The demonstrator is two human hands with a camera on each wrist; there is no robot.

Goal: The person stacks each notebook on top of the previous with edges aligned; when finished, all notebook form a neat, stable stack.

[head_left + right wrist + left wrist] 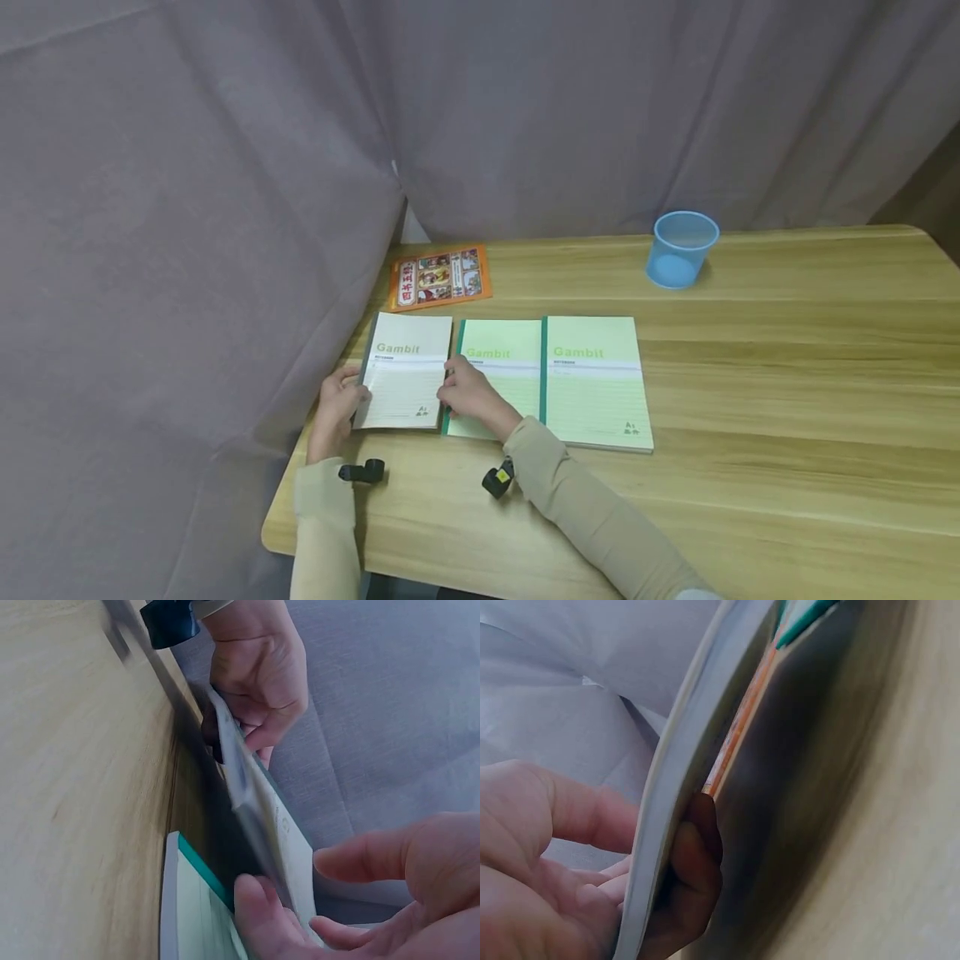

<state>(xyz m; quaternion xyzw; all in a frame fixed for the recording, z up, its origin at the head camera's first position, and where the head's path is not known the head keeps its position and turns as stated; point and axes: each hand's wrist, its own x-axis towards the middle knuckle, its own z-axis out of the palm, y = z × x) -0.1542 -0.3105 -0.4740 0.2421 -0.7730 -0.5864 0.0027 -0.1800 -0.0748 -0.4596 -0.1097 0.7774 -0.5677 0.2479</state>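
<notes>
A pale, whitish Gambit notebook [405, 379] with a dark spine is held raised off the table between both hands. My left hand [337, 407] grips its lower left side; in the left wrist view the thumb lies on the cover side and curled fingers [694, 877] are underneath. With my right hand [476, 393] I hold the right edge, thumb over the cover and fingers below. Beside it lies a green Gambit notebook [501, 336], partly hidden by my right hand and wrist. Another green notebook [596, 396] lies to its right, their edges meeting.
An orange illustrated booklet [441, 277] lies behind the whitish notebook, near the grey curtain [525, 117]. Farther right, toward the back, stands a small blue basket [682, 250]. The wooden table [787, 375] has its left edge close to my left hand.
</notes>
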